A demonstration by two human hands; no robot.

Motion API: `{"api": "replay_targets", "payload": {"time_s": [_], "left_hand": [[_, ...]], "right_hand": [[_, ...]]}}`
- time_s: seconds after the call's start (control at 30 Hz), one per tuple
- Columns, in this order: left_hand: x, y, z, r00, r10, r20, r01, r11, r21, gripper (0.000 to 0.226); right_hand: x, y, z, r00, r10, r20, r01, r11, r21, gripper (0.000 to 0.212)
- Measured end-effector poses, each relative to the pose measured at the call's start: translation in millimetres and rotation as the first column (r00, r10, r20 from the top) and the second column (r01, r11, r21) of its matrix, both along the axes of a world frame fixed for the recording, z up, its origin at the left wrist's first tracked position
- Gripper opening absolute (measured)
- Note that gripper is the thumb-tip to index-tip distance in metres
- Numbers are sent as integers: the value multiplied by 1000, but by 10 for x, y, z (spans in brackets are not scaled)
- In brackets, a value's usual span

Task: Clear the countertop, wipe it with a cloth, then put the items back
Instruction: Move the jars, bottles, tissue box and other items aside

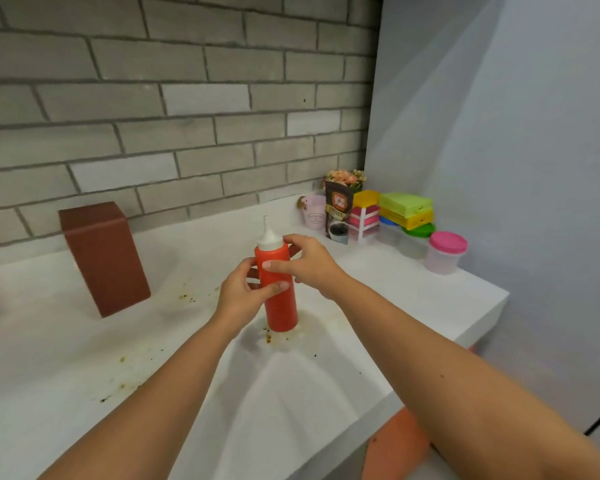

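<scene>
Red squeeze bottle (280, 306) was grasped by both hands. The left hand (238, 292) wrapped its middle from the left, thumb lying across the front. The right hand (309, 263) curled round it higher up, just under the white nozzle cap (267, 235), thumb in front and fingers behind. The bottle stood upright near the middle of the white countertop (291, 410), its base over a brownish stain (269, 337); whether it touched the surface I could not tell. More specks (187, 297) dotted the counter to the left, near a brown box (103, 258) by the brick wall (187, 98). In the far right corner sat a pink-lidded jar (445, 252), stacked green and yellow boxes (406, 209), and a dark pouch (338, 216).
</scene>
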State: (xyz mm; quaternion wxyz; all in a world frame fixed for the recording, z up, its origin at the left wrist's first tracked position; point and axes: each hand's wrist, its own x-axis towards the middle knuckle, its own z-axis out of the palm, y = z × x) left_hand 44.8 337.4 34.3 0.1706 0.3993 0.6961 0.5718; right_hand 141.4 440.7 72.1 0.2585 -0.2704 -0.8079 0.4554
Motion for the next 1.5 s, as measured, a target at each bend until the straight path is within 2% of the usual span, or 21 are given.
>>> {"api": "replay_targets", "payload": {"time_s": [0.2,0.37,0.6,0.7,0.93,1.1,1.17,1.5], "left_hand": [[79,654,69,994,-104,-40,103,994,-19,58],[190,1226,96,984,-175,-28,174,984,-22,58],[367,1903,28,971,-238,-28,236,970,-50,59],[429,2204,-7,968,-250,-17,249,967,-48,58],[567,2905,-12,972,-233,-24,233,972,-17,53],[615,3297,-133,987,-158,-16,158,987,-24,55],[620,3403,-181,992,-125,-25,124,992,-29,55],[549,3640,-318,999,-44,-23,43,998,-50,58]], "right_hand": [[198,520,28,995,-100,-9,99,995,-25,68],[385,926,142,987,-162,6,162,987,11,56],[580,1542,158,965,-221,140,197,967,163,48],[604,1881,188,941,-262,214,204,944,258,53],[601,2665,243,880,-316,353,176,910,376,44],[648,3021,292,821,-326,469,80,878,471,61],[631,3115,294,799,-331,502,41,863,503,59],[445,3479,171,780,-298,551,-99,810,578,65]]}}
